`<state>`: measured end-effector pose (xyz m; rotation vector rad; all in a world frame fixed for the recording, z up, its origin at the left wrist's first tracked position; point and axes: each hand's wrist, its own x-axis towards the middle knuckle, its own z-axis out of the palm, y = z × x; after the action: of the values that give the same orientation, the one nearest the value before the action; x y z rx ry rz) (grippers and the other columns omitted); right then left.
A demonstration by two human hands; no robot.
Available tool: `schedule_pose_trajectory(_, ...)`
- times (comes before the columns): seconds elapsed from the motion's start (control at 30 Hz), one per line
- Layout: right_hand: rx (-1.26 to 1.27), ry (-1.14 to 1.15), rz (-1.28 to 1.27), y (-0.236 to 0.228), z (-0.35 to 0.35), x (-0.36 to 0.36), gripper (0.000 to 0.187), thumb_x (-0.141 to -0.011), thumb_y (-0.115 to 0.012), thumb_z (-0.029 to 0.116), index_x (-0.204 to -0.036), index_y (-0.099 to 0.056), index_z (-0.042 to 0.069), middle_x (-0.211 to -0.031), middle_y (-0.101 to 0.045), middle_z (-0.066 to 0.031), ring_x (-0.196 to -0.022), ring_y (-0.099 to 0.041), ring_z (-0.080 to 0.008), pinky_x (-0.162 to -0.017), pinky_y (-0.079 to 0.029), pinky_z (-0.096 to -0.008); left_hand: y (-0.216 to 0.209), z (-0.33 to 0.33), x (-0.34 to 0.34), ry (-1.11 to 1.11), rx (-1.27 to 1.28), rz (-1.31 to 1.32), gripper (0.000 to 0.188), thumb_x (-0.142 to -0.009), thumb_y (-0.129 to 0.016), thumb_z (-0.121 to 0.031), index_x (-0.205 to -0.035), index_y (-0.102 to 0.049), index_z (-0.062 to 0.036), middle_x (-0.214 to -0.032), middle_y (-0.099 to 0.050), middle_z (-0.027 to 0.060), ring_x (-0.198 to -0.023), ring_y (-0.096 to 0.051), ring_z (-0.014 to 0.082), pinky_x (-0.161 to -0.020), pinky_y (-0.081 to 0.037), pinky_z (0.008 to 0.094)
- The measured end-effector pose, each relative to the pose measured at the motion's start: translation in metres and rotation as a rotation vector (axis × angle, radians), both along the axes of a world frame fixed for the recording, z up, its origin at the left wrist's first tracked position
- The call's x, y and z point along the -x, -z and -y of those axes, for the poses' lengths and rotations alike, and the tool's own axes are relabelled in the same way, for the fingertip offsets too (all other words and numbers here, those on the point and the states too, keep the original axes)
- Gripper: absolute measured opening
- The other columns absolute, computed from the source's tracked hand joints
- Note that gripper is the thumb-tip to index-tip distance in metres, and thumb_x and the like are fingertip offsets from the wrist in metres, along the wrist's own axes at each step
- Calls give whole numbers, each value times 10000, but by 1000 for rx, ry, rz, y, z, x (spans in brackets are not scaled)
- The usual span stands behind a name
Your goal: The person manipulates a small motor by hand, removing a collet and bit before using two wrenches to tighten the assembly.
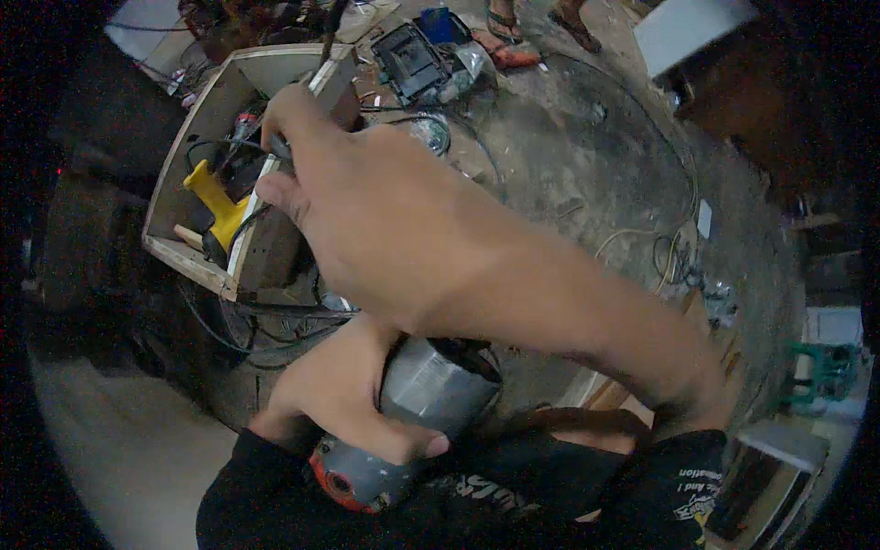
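My left hand [344,390] is closed around a thick grey cylinder [440,385] with an orange-red end, held close against my black shirt. The cylinder tilts, its open dark end facing up and right. My right arm crosses over in front, and my right hand [367,197] reaches to the upper left. Its thumb and fingers pinch a dark cable [280,148] at the side of a wooden box [188,261]. Inside that box lie a yellow-handled power tool [217,203] and a tool with a red part [245,126]. My right forearm hides part of the floor.
Beyond the box sit an open black tool case [410,62] and an orange tool [507,52] with a cord. Another person's feet [577,23] stand at the far side. Cables [632,231] trail over the concrete floor [568,156]. A green stool [820,374] stands far right.
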<state>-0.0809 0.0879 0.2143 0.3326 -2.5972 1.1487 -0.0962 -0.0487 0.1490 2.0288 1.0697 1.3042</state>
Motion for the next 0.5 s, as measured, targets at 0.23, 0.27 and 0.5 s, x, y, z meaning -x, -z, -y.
schedule_pose_trajectory(0.23, 108, -72, 330, 37, -15, 8, 280, -912, -501, 196, -1096, -434, -3, -811, -598, -220, -742, -626, -366, -671, -474, -456, 32, -48, -9, 456, -986, 3, 457, -564, -715, -66, -983, -563, 32, -1004, -587, 185, -790, -568, 294, -802, -464, 429)
schedule_pose_trajectory(0.27, 166, -97, 427, 23, -16, 8, 279, -908, -508, 205, -1094, -448, 6, -833, -589, -204, -777, -628, -336, -687, -477, -433, 31, -47, -10, 445, -984, 28, 436, -563, -711, -56, -964, -563, 30, -992, -589, 187, -767, -568, 295, -790, -467, 432)
schedule_pose_trajectory(0.5, 464, -382, -458, 72, -19, 37, 240, -796, -547, 262, -918, -600, 62, -971, -566, -175, -1022, -508, -332, -889, -417, -420, 24, -47, -7, 340, -1012, 183, 295, -557, -683, 15, -828, -567, 21, -908, -596, 200, -608, -564, 299, -705, -493, 451)
